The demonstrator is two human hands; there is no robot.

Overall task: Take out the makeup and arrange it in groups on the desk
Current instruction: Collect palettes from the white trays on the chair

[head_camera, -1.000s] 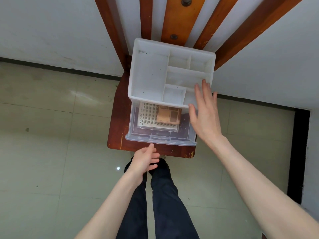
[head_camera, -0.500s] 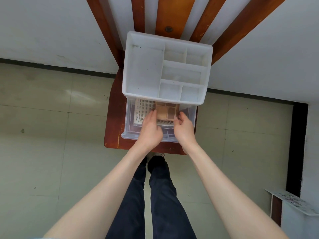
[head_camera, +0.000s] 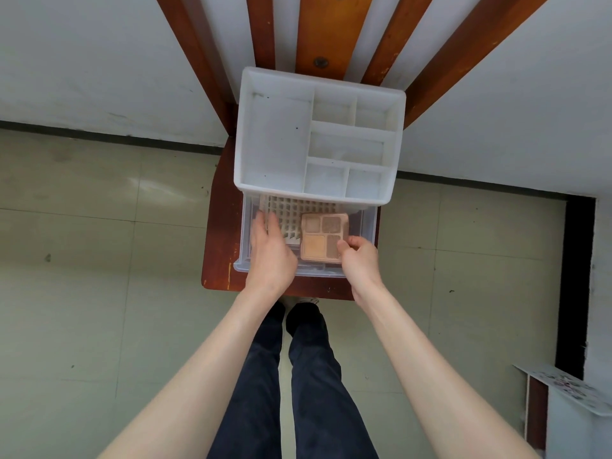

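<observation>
A white compartment organizer point(head_camera: 241, 127) stands on a wooden chair seat point(head_camera: 220, 226). Its clear drawer point(head_camera: 370, 226) is pulled out toward me. Inside lies a white grid-patterned palette point(head_camera: 291, 210), with a pink eyeshadow palette point(head_camera: 323, 233) of several tan pans on top of it. My left hand point(head_camera: 270, 253) rests on the near left part of the white palette, fingers fairly straight. My right hand point(head_camera: 359, 258) pinches the near right corner of the pink palette. The organizer's top compartments hold nothing.
The chair's slatted back point(head_camera: 308, 28) rises behind the organizer against a white wall. Tiled floor surrounds the chair, and my legs point(head_camera: 298, 376) stand just in front of it. A white surface with small printed items point(head_camera: 569, 389) shows at the lower right.
Both hands went into the open drawer. The right hand came off the organizer's side and took the pink palette's corner; that palette has shifted right and toward me. The left hand slid onto the white palette.
</observation>
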